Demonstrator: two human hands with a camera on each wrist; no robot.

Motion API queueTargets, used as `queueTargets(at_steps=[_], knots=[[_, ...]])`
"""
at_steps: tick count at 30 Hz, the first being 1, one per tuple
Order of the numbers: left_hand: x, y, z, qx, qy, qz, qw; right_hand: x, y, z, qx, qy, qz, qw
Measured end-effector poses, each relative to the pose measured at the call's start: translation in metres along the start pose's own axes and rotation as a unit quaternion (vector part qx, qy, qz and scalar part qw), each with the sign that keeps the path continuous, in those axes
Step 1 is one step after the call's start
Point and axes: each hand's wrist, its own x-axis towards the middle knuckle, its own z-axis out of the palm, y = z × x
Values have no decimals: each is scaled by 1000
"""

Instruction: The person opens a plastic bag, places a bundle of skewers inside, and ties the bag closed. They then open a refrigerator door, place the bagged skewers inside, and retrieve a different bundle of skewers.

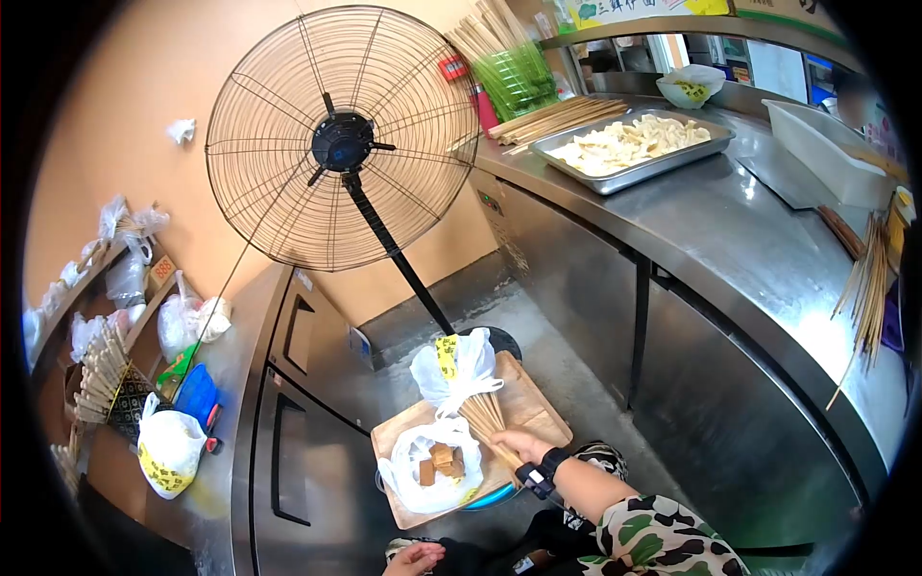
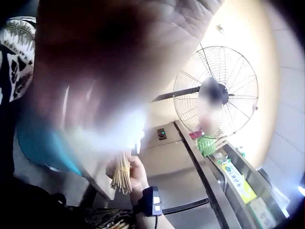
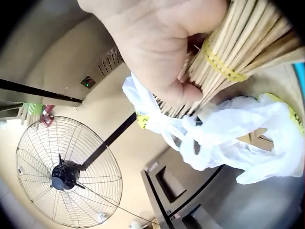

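Observation:
My right hand (image 1: 523, 447) grips a bundle of wooden sticks (image 1: 483, 413) above a wooden board (image 1: 538, 398). A yellow band (image 3: 221, 67) goes round the sticks in the right wrist view, where the thumb of my right hand (image 3: 157, 52) presses on them. The far ends of the sticks go into a tied white bag (image 1: 471, 370). Nearer, an open white bag (image 1: 408, 461) on the board shows brown blocks (image 1: 442, 459) inside. My left hand (image 1: 415, 559) is low in the head view, left of my lap, fingers loosely bent and holding nothing.
A large fan (image 1: 343, 141) stands behind the board. On the right, a steel counter (image 1: 672, 230) carries a tray of pale pieces (image 1: 629, 144), a white bin (image 1: 826, 144) and loose sticks (image 1: 869, 288). The left counter (image 1: 230, 384) holds a filled bag (image 1: 171, 451) and a blue scoop (image 1: 197, 396).

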Motion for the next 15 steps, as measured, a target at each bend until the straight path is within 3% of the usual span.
queueTargets(at_steps=[2,5,6,9,12,14,15], knots=[[-6,25,6,23,-18,24,999,-10,-15,-5,-26,17,30,999],[-2,46,14,45,-56,89,993,-18,-14,-2,-92,-39,-156,983],[2,53,16,50,-69,116,990,-46,-27,11,-194,68,-158,966],[17,104,15,116,-136,155,972,-81,-39,15,-190,52,-174,965],[18,175,37,155,-152,230,949,-136,-29,-9,-121,-16,-214,969],[30,220,49,178,-159,272,932,-167,-9,-42,-103,-108,-234,961],[38,241,62,178,-165,312,918,-198,-3,-50,-92,-104,-221,965]])
